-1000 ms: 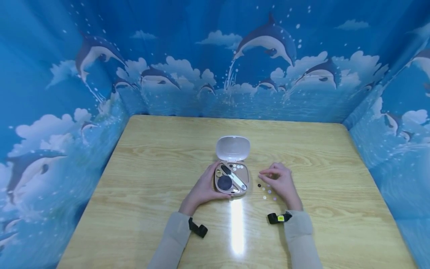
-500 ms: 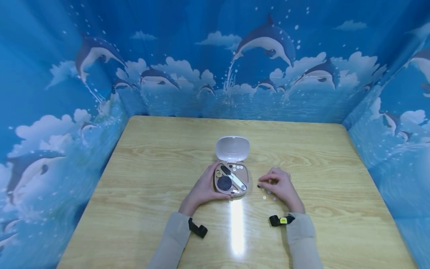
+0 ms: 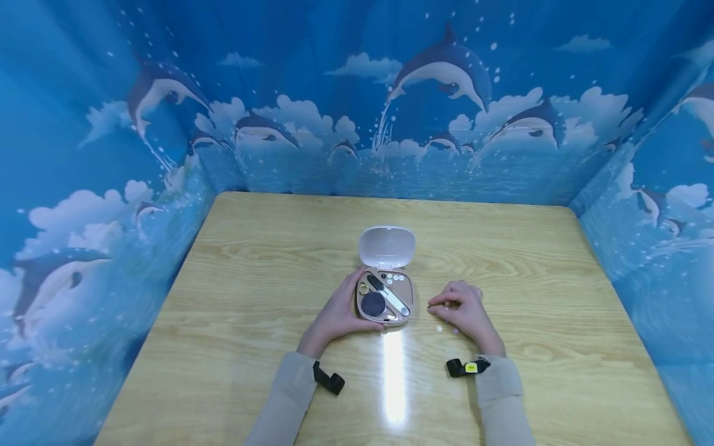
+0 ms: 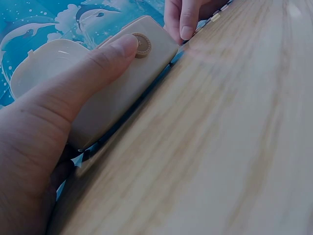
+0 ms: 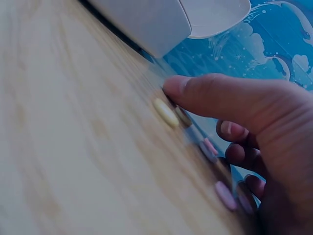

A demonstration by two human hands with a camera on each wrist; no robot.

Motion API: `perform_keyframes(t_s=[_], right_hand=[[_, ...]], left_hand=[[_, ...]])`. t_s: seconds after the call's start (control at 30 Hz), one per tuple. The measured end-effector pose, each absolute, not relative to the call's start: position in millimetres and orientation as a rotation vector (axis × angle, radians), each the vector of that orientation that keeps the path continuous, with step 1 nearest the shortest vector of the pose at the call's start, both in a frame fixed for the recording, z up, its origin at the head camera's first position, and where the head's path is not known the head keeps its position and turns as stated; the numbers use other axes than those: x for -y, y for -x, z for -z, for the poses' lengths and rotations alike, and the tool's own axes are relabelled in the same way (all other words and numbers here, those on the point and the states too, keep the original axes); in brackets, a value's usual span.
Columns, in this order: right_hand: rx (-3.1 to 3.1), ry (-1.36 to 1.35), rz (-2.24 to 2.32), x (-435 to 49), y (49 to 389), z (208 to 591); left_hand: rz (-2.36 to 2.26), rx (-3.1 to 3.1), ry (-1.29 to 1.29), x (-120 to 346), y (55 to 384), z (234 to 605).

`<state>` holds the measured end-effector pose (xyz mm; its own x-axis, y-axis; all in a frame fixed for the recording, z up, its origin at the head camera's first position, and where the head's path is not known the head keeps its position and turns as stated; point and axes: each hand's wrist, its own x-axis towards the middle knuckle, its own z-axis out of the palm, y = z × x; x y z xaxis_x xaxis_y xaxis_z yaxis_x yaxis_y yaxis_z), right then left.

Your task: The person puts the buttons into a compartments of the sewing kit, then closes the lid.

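Note:
My left hand (image 3: 337, 311) grips the left side of a beige sewing box (image 3: 405, 290); in the left wrist view its thumb rests by the round catch (image 4: 142, 45). The box's lid (image 3: 387, 246) stands raised. Inside lie a white-and-black folding tool (image 3: 388, 295), a dark round piece (image 3: 373, 303), a gold ring-shaped piece (image 3: 364, 288) and several small buttons (image 3: 396, 277). Right of the box, my right hand (image 3: 467, 314) pinches a small black button at the table, mostly hidden by its thumb and forefinger.
Below the right hand lie loose buttons: a pale yellow button (image 5: 166, 112), a pink button (image 5: 226, 196) and others partly hidden. They rest on the wood-grain table (image 3: 268, 260). A blue dolphin curtain (image 3: 312, 74) surrounds the table's back and sides.
My right hand has come down a little toward me, and its thumb and forefinger have closed on the black button. The left hand and box have stayed in place.

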<state>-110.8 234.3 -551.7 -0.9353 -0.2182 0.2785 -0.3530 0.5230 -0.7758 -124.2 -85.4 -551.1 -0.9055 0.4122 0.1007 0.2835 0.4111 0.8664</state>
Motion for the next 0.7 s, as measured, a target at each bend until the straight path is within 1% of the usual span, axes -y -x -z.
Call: perform_keyframes(t_s=[0.7], right_hand=[[2.606,-0.462,-1.381,-233.8,109.9,551.6]], left_hand=[[-1.502,-2.552,-0.634,85.2,124.2,552.0]])
